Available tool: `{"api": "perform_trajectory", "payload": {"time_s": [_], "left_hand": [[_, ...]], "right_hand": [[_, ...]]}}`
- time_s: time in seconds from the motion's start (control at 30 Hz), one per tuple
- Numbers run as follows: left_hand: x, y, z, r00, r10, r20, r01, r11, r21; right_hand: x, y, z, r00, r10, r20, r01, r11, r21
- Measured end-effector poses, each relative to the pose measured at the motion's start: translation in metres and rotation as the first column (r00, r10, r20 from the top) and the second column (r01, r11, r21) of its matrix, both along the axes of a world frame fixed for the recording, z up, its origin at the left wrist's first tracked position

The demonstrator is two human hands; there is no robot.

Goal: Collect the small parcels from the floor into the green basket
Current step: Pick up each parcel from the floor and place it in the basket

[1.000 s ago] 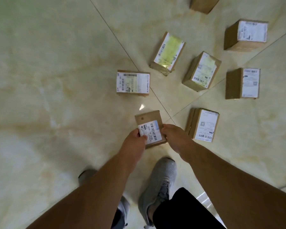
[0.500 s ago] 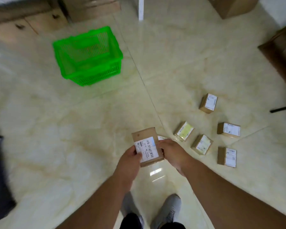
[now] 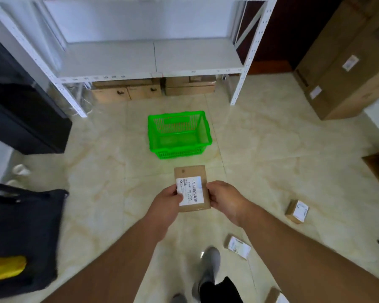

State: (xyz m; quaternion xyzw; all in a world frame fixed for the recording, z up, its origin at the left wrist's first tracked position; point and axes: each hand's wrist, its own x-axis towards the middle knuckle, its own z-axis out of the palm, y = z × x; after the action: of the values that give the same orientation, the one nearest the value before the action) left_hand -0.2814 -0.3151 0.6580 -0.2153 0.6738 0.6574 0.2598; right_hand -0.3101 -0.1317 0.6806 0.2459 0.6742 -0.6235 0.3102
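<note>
Both hands, left hand (image 3: 167, 201) and right hand (image 3: 224, 199), pinch a labelled cardboard parcel (image 3: 192, 188) by its sides. The green basket (image 3: 178, 135) stands on the floor (image 3: 271, 160) just beyond.

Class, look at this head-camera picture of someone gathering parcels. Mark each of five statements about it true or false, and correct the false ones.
1. Both hands hold one parcel. True: the left hand and right hand grip its sides.
2. The green basket already holds several parcels. False: no parcels show inside it.
3. The basket stands on the floor in front of a white shelf rack. True.
4. The held parcel has no label. False: a white barcode label faces up.
5. No parcels remain on the floor. False: one parcel on the floor lies to the right, and others nearby.
</note>
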Motion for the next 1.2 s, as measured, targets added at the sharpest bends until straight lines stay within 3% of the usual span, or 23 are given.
{"api": "perform_trajectory", "payload": {"time_s": [0.37,0.63,0.9,1.07,1.2], "left_hand": [[-0.161,-0.015,-0.004,0.997,0.051,0.060,-0.050,0.999,-0.005],[-0.275,-0.037,-0.028,0.987,0.124,0.099,-0.130,0.990,0.056],[-0.409,-0.087,-0.106,0.964,0.173,0.200,-0.201,0.971,0.126],[-0.473,-0.107,-0.164,0.923,0.250,0.293,-0.298,0.946,0.130],[-0.517,-0.115,-0.215,0.903,0.276,0.330,-0.335,0.932,0.137]], "right_hand": [[-0.175,-0.011,-0.018,0.994,0.070,0.085,-0.066,0.997,-0.050],[-0.303,-0.043,-0.036,0.983,0.144,0.114,-0.151,0.987,0.057],[-0.439,-0.100,-0.097,0.976,0.117,0.185,-0.154,0.968,0.196],[-0.512,-0.111,-0.204,0.926,0.301,0.226,-0.363,0.875,0.320],[-0.573,-0.150,-0.204,0.878,0.401,0.261,-0.475,0.794,0.380]]}}
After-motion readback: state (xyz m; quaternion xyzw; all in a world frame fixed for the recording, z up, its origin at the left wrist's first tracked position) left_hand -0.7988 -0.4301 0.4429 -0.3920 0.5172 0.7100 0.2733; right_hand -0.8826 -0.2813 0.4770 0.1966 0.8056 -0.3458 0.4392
